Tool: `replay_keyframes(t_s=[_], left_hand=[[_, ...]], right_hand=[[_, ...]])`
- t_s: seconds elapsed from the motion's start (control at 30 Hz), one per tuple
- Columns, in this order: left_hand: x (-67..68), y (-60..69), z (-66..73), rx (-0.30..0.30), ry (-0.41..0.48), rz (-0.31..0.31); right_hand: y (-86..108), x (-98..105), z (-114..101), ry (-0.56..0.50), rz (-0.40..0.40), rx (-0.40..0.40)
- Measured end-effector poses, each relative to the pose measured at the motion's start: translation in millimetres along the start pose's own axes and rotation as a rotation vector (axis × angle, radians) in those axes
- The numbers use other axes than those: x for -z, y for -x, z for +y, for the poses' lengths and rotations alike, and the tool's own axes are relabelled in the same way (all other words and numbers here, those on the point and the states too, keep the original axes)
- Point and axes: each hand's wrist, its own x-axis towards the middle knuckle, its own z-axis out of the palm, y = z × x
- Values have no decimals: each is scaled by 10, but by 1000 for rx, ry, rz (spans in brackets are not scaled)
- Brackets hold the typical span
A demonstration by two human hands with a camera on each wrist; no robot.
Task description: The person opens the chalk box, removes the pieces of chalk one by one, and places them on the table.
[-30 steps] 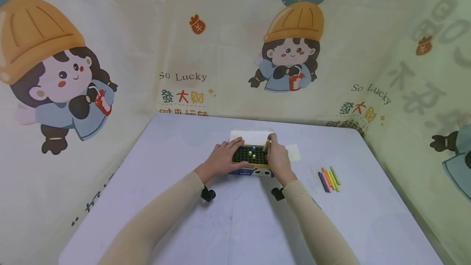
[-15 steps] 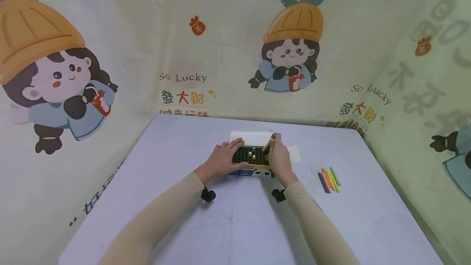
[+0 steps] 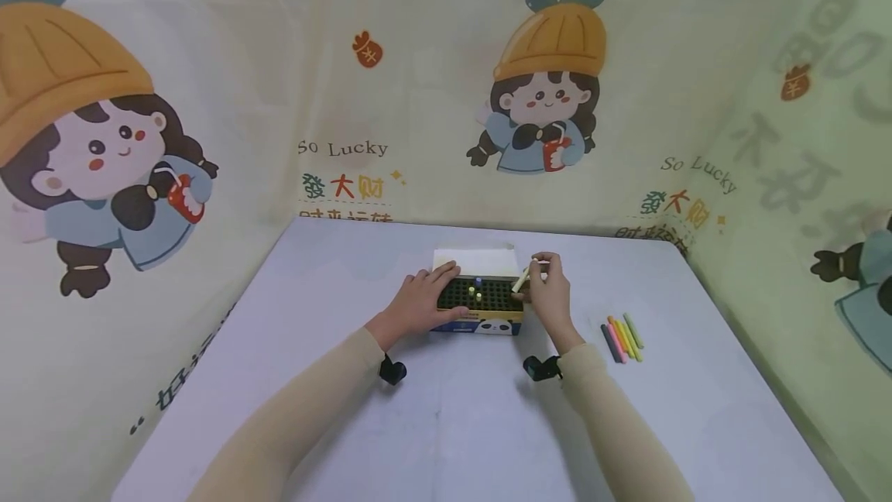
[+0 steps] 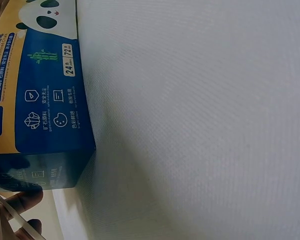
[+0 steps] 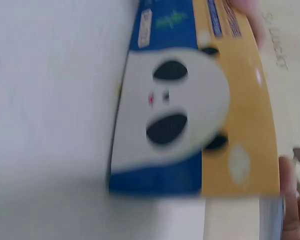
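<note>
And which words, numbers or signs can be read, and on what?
"So Lucky": the backdrop, twice.
"發大财": backdrop, under each.
"¥": backdrop's red pouches.
"24", "72": white label on the box.
"Non-dust Coloured Chalk": box's yellow strip.
"安全无尘": box's blue front.
"矿石原料": same place.
Box's finest print: too small.
Lower backdrop row: cut off.
Right-hand backdrop writing: too faint.

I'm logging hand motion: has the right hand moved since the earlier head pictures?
Yes: the right hand has moved rightward, closer to the loose chalk sticks.
</note>
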Motion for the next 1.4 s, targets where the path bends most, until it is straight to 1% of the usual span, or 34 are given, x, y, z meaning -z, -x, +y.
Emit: replay_keyframes(t_s=[0.13,0.23,0.3,0.43,0.57,0.63,0.77,0.8,0.87,1.1,1.27,1.4], left_hand=[[-2,-4,-3,-1,-1,-11],[-7,-7,-5,0,11,-24],[-11,-8,-13,8,10,-28],[-7,-6,-30,22,-2,-31],[2,-10,-34,15,-9,-29],[3,-13,-35,11,-11,-30],[5,-14,-37,10,-5,-27],[7,-14,-37,9,-6,-27],[10,-14,-39,7,-5,-27],[13,-8,-27,1,-1,-28],[6,-1,-25,-2,0,-23],[-8,-6,-34,1,1,-18]], right_hand=[[-13,210,57,-33,2,-97],[-1,364,103,-20,4,-144],[16,451,130,11,1,-148],[58,608,204,85,-7,-128],[111,753,299,205,-16,-129],[137,812,350,309,-31,-128],[177,898,445,551,-68,-108],[186,913,463,596,-72,-107],[197,942,491,651,-80,-114],[221,990,562,706,-90,-177],[229,1026,652,721,-94,-162],[219,1048,694,711,-97,-161]])
